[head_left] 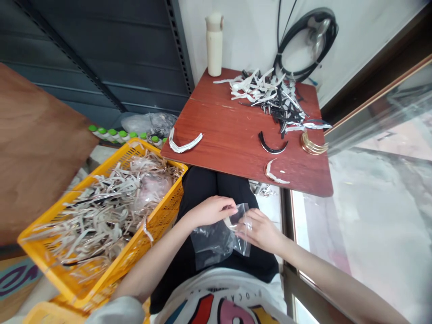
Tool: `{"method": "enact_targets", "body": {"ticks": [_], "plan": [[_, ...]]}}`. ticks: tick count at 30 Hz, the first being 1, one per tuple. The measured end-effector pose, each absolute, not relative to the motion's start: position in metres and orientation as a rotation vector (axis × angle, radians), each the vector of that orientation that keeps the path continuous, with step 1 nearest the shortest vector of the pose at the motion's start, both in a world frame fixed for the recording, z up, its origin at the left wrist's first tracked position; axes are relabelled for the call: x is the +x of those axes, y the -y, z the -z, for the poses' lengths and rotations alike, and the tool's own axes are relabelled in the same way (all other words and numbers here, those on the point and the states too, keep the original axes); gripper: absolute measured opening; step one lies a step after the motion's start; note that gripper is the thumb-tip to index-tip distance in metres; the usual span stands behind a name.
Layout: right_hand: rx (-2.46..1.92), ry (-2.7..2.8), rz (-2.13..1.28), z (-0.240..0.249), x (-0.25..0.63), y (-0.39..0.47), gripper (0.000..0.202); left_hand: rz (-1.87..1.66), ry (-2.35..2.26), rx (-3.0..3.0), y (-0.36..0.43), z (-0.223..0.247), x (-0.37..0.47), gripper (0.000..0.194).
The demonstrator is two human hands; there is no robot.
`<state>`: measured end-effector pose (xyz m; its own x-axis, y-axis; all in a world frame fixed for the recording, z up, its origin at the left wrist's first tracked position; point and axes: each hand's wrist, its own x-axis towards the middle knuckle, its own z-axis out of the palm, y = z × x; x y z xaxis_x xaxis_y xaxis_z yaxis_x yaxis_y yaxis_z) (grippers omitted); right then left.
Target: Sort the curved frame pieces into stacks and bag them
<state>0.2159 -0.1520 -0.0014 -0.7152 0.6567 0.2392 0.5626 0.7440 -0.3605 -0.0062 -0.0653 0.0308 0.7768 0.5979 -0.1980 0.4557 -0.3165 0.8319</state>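
Observation:
Above my lap, my left hand [216, 210] pinches the upper edge of a small clear plastic bag [243, 245]. My right hand [259, 228] grips the other side of that bag, its fingers closed. A pale curved strip [230, 223] shows between my hands; whether it is fully inside the bag I cannot tell. More clear plastic [211, 245] lies on my thighs. On the red-brown table [219, 130] rest a white curved bundle [185, 146], a black curved bundle [272, 148], a white curved piece [276, 174] and gold curved pieces [313, 145].
A yellow basket [33, 261] full of strips stands at my left. A pile of white and black strips [266, 92] lies at the table's back, near a cream bottle [214, 47] and a coiled black cable [281, 60]. Green-capped bottles [113, 134] line up behind the basket.

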Motion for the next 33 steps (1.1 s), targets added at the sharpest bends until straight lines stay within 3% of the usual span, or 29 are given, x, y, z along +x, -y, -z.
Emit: {"method": "enact_targets", "body": {"ticks": [9,15,20,24,28,33], "plan": [[-0.552,2.801,-0.164,-0.006,0.196,0.140,0.015,-0.172,-0.744,1.880,0.057,-0.023,0.012,0.027],[-0.460,2.611,-0.091,0.008,0.197,0.131,0.023,-0.196,-0.683,1.732,0.046,-0.021,0.007,0.032],[-0.763,2.239,-0.307,0.008,0.211,0.139,0.017,-0.282,-0.767,1.525,0.042,-0.028,-0.011,0.036],[-1.216,1.774,-0.669,-0.007,0.208,0.147,0.025,-0.357,-0.849,1.603,0.044,-0.036,-0.017,0.035],[-1.242,1.521,-0.968,-0.020,0.191,0.144,0.033,-0.468,-0.943,1.701,0.051,-0.049,-0.015,0.037],[-1.266,1.409,-0.875,-0.039,0.168,0.125,0.009,-0.603,-1.034,1.824,0.061,-0.078,-0.025,0.035]]}}
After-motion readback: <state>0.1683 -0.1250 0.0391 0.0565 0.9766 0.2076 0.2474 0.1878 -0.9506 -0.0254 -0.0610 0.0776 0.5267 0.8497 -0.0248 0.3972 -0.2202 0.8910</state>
